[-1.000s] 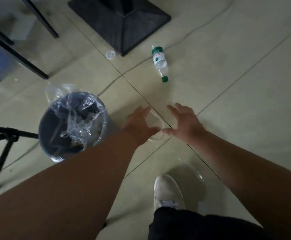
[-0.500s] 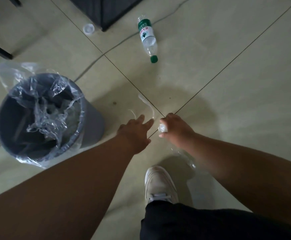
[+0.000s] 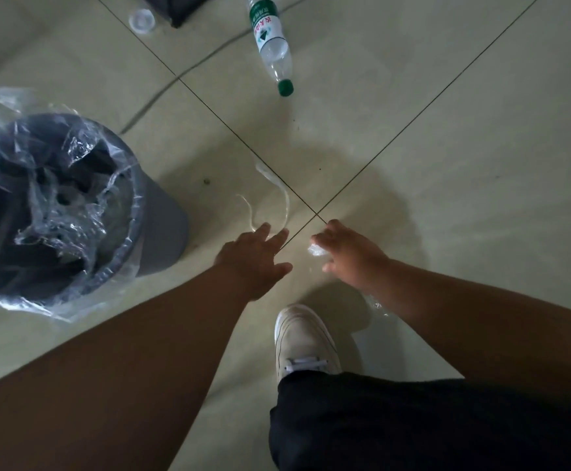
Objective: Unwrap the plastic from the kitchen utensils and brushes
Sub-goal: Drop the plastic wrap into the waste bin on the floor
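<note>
Fingers: my right hand [image 3: 348,254] clenched on plastic wad [image 3: 316,249], left hand [image 3: 255,258] spread reaching wrap strip [image 3: 279,190] on floor [image 3: 464,198]. Cleanup step; next, grab strip, bin [image 3: 161,229] both.

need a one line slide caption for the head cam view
Both hands, left hand and right hand, reach for clear plastic wrap on the tiled floor beside a lined bin.

**Lighting and image quality: dim, soft focus**

Exposure low overall. Pale glossy tiled floor [image 3: 447,164] carries a broad soft shadow around the person's hands and white shoe [image 3: 302,338]. Faint glare on the clear plastic liner of the grey round bin [image 3: 83,147]. Forearms read dark, underexposed. Tile joints bow with wide-angle distortion; detail soft, slightly smeared.
</note>
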